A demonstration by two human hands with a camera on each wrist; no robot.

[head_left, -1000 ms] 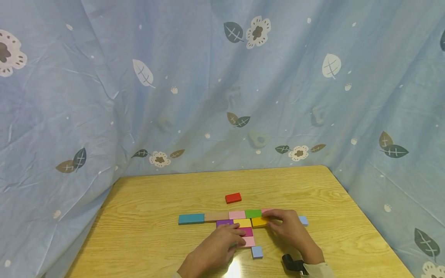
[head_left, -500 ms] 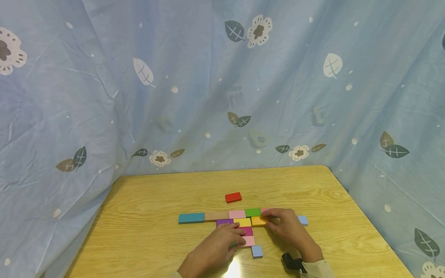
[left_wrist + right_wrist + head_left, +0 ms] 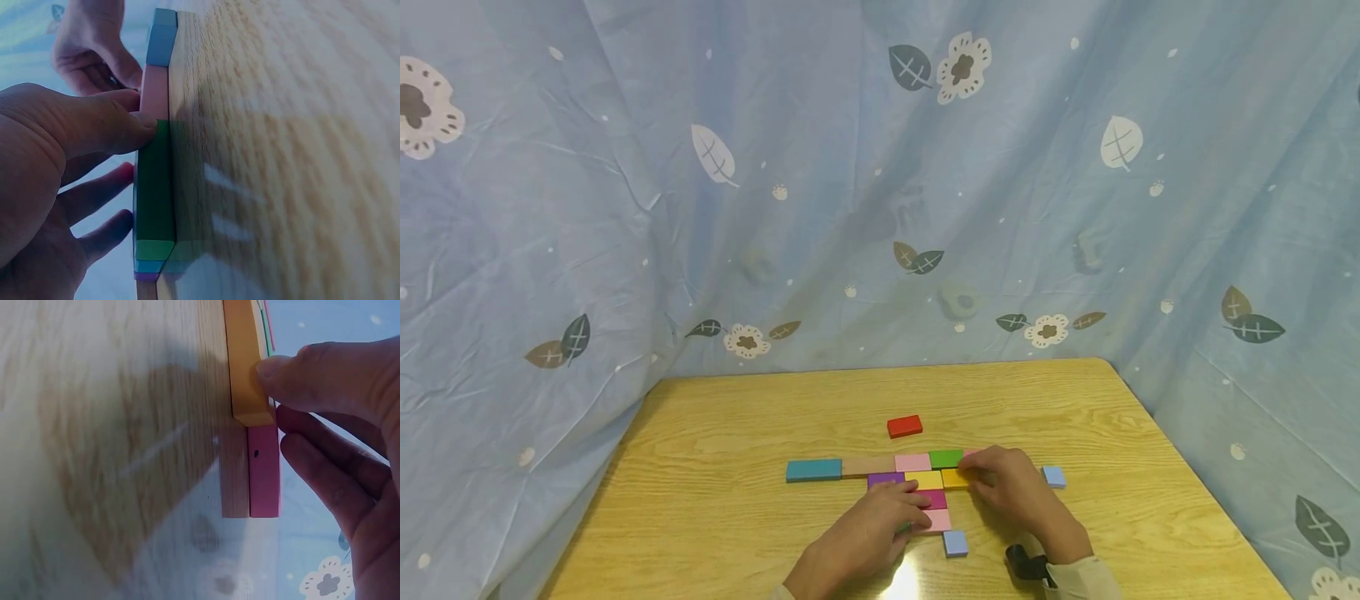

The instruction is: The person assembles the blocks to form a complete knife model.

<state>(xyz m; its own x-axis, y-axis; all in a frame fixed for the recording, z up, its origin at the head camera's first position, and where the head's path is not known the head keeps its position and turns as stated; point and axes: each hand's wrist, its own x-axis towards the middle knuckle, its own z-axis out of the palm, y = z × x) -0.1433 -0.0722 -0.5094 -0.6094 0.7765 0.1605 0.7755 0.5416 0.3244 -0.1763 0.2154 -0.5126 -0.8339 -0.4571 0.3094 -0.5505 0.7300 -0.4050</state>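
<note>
My left hand point(image 3: 872, 525) lies over a flat group of coloured blocks, its fingers spread across purple point(image 3: 882, 480), yellow point(image 3: 923, 480), magenta point(image 3: 936, 499) and pink point(image 3: 938, 521) ones. In the left wrist view its thumb touches the end of a dark green block point(image 3: 154, 187), near a pink block point(image 3: 154, 94). My right hand point(image 3: 1018, 496) pinches an orange block point(image 3: 953, 479), which lies beside the yellow one, below the green block point(image 3: 946, 459) of the back row. In the right wrist view the thumb presses the orange block's side; a pink block point(image 3: 264, 475) shows behind it.
Teal point(image 3: 813, 471), wood-coloured point(image 3: 867, 467) and pink point(image 3: 913, 462) blocks continue the back row leftward. A red block point(image 3: 904, 427) lies apart behind it. Light blue cubes sit in front point(image 3: 955, 543) and at the right point(image 3: 1054, 477). A patterned curtain point(image 3: 880, 208) surrounds the wooden table point(image 3: 737, 425).
The orange block has turned from slightly tilted to in line with the back row, and moved a little left against the yellow block. My right hand shifted slightly left; my left hand stayed put.
</note>
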